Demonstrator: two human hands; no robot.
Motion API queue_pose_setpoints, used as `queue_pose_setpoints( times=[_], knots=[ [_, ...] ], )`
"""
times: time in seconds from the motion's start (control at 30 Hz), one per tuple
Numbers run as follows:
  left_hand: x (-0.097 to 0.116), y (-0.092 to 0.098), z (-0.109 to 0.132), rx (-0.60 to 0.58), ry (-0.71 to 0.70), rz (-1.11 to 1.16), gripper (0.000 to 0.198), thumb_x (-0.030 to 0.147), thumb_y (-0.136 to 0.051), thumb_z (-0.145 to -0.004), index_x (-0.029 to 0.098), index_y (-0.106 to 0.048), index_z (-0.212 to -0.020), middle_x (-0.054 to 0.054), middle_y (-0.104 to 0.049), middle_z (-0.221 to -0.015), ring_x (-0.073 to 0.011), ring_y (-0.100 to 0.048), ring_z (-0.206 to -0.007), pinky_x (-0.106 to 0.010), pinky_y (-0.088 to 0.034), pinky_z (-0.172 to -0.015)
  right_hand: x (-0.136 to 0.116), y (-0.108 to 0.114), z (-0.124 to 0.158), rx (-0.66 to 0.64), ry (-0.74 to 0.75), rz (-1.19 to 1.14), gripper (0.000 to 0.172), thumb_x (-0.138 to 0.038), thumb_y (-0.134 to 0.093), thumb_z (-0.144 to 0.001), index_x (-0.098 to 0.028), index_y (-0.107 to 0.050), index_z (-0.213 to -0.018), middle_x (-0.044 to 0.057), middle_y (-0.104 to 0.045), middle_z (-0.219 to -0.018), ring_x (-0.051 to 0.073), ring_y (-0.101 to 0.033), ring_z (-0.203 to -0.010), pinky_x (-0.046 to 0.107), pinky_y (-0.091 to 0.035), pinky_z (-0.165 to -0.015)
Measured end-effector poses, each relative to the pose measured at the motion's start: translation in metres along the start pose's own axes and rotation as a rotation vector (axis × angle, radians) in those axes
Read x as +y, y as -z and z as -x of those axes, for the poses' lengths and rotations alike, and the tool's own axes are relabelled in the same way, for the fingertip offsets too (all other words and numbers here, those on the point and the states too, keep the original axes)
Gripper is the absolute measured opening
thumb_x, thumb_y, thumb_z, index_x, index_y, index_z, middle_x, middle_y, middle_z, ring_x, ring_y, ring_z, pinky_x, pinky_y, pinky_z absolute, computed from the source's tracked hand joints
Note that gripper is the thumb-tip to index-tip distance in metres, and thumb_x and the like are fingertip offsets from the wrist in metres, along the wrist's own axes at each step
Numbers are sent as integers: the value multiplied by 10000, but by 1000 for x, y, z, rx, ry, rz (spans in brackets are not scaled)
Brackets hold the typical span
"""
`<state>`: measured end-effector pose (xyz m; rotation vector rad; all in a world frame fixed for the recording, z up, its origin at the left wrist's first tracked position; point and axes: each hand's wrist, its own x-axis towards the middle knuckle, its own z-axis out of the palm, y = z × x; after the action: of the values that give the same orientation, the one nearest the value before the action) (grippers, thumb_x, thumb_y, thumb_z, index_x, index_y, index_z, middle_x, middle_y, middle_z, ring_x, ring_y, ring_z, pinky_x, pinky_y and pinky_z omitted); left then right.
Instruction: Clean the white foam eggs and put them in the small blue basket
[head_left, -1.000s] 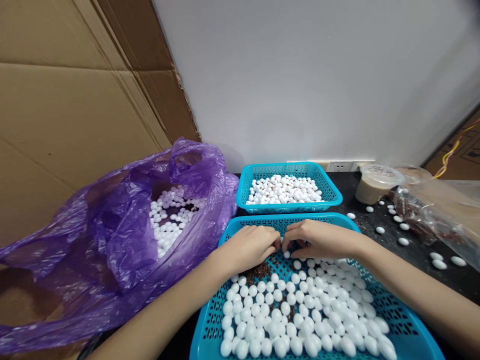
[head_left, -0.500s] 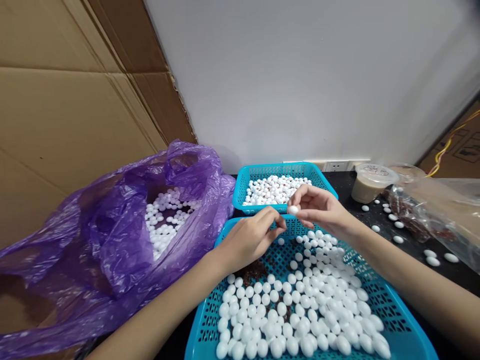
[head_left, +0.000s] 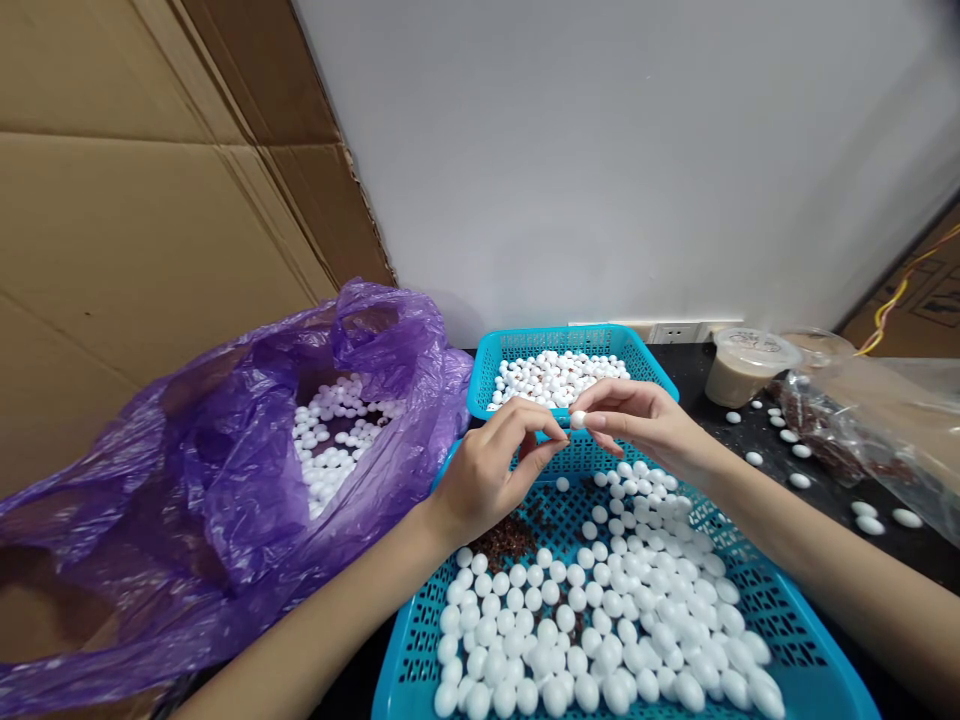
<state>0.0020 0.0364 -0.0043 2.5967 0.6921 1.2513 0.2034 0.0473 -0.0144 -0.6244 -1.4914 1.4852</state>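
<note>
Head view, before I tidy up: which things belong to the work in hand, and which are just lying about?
In use: left hand, right hand, white ball, front blue basket, back blue basket, purple bag.

Lying about: plastic cup, clear bag, loose balls.

Two baskets are set in line — the smaller (head_left: 525,343) behind the larger (head_left: 817,640) — with a bag (head_left: 225,480) of foam balls (head_left: 330,440) placed to their left.

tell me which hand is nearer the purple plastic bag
Left. The left hand sits just beside the edge of the crinkled purple plastic bag; the right hand is farther off, beyond the left hand, pinching a small white foam ball.
</note>
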Motion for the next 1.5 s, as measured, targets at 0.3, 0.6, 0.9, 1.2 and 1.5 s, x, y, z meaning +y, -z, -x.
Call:
queue_pose_setpoints(
  times=[0.3,0.6,0.9,1.2,1.5],
  knots=[
    [0,0,0,-13,-1,-2,56,142,-512,-874,184,-515,-911,-8,-557,-827,-89,-530,-688,-211,-477,-608,2,1,0,-22,-21,11,114,-264,-686,-755,-225,-718,-857,-10,-584,-641,76,-484,-511,200,-417,-445],
    [0,0,2,-35,5,39,100,87,-500,-872,172,-509,-924,-18,-552,-853,-100,-537,-773,-210,-468,-661,-4,-2,1,-73,-40,6,99,-250,-668,-769,-248,-731,-846,15,-660,-777,122,-602,-697,221,-514,-548],
    [0,0,2,-27,17,63,94,81,-505,-869,161,-517,-916,-13,-550,-848,-86,-516,-731,-201,-448,-635,-2,1,1,-110,-51,28,135,-250,-668,-773,-224,-728,-891,32,-687,-834,130,-646,-762,229,-543,-661],
    [-4,-4,5,13,35,154,125,102,-558,-843,174,-472,-896,-9,-561,-823,-87,-526,-687,-185,-412,-535,-1,1,1,-123,-69,-1,130,-220,-676,-764,-244,-734,-878,18,-700,-867,120,-649,-784,233,-550,-708],
    [-3,-4,5,81,3,78,175,108,-623,-797,175,-465,-831,11,-566,-772,-72,-500,-625,-173,-395,-504,0,3,2,-162,-93,-17,137,-209,-667,-773,-241,-730,-890,17,-701,-873,115,-658,-767,231,-560,-702]
  ],
)
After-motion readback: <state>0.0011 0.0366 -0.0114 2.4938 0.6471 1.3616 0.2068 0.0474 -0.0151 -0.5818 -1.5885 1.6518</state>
